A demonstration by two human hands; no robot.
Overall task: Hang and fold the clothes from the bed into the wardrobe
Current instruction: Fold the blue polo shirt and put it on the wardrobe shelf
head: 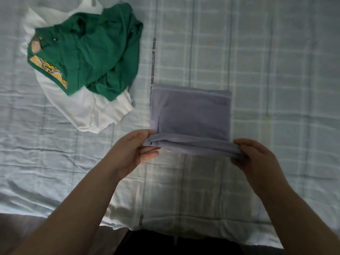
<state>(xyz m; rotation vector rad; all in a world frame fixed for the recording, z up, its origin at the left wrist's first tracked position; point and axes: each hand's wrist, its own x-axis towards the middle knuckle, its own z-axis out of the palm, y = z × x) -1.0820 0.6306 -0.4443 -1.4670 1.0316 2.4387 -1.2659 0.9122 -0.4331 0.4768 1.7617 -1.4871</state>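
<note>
A lavender garment (193,116) lies folded into a rectangle in the middle of the bed. Its near edge is lifted off the sheet as a folded band. My left hand (136,150) pinches the left corner of that band. My right hand (257,155) grips the right corner. A crumpled green garment (95,56) with a yellow patterned patch lies at the upper left, on top of a white garment (88,111).
The bed is covered by a pale blue checked sheet (276,70), wrinkled on the left side. Its near edge runs along the bottom, with dark floor below it.
</note>
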